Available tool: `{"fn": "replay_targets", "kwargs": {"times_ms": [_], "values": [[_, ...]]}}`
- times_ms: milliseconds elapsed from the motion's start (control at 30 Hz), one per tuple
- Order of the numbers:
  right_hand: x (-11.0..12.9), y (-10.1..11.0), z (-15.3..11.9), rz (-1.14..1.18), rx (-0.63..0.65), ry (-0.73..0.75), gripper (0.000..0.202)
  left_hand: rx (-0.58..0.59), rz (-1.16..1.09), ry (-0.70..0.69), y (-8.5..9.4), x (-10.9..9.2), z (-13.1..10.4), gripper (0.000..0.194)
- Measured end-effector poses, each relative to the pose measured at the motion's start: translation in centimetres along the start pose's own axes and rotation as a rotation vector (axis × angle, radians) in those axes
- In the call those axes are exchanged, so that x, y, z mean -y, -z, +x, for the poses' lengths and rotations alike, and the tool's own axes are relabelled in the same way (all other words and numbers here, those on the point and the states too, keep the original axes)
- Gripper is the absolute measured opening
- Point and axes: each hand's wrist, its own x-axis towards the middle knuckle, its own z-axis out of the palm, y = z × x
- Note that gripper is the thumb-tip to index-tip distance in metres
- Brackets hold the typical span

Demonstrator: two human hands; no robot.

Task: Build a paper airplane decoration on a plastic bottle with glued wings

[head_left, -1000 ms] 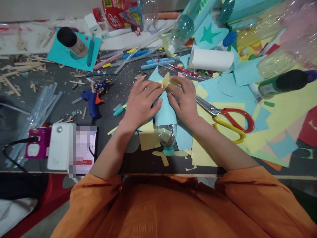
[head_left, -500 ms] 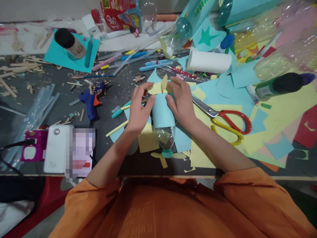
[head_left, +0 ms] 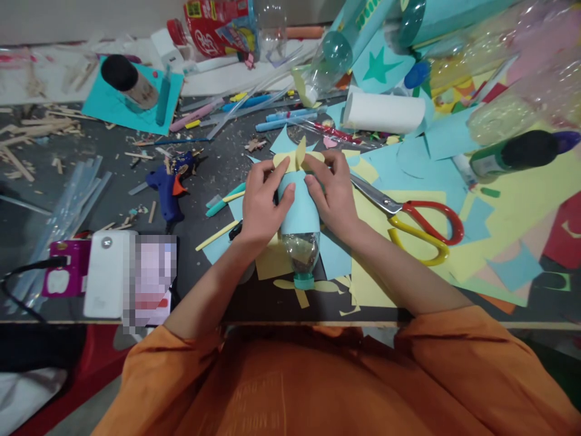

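Observation:
A clear plastic bottle lies with its teal cap toward me, its far part wrapped in light blue paper. At its far end is a yellow paper cut-out with one piece standing up. My left hand grips the bottle's left side, thumb on the blue wrap and index fingertip at the yellow paper. From the right, my right hand does the same, fingers bent. The undersides of bottle and paper are hidden. Below the cap rests a yellow paper shape.
Scissors with red and yellow handles lie right of my right hand. Left are a blue glue gun, clear glue sticks, a white power bank and a phone. Behind stand a white paper roll and other bottles.
My left thumb has moved right, further over the blue wrap, and its index finger now reaches onto the yellow paper. My right fingers have bent down closer to that paper.

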Motion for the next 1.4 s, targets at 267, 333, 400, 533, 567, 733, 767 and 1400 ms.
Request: {"fn": "replay_targets", "kwargs": {"times_ms": [267,333,400,533,567,733,767,1400], "values": [[0.20,0.02,0.01,0.015,-0.086,0.047,0.055,0.014,-0.003,-0.006,0.08,-0.18,0.19,0.047],[0.21,0.00,0.07,0.016,-0.097,0.062,0.054,0.024,0.001,0.007,0.09,-0.23,0.26,0.047],[0.20,0.02,0.11,0.029,-0.098,0.071,0.052,0.023,0.013,0.013,0.13,-0.30,0.32,0.047],[0.17,0.10,0.15,0.039,-0.061,0.057,0.052,0.020,0.040,0.021,0.33,-0.53,0.40,0.042],[0.16,0.10,0.14,0.035,-0.055,0.053,0.052,0.025,0.038,0.019,0.37,-0.56,0.41,0.042],[-0.03,-0.06,0.01,0.001,-0.034,0.046,0.051,0.089,0.022,0.036,0.23,-0.23,0.32,0.056],[-0.06,-0.10,0.00,-0.006,-0.027,0.044,0.051,0.096,0.027,0.043,0.17,-0.09,0.29,0.058],[0.22,-0.09,0.28,0.016,-0.035,0.033,0.061,0.106,0.049,-0.001,0.67,0.05,0.46,0.054]]}}
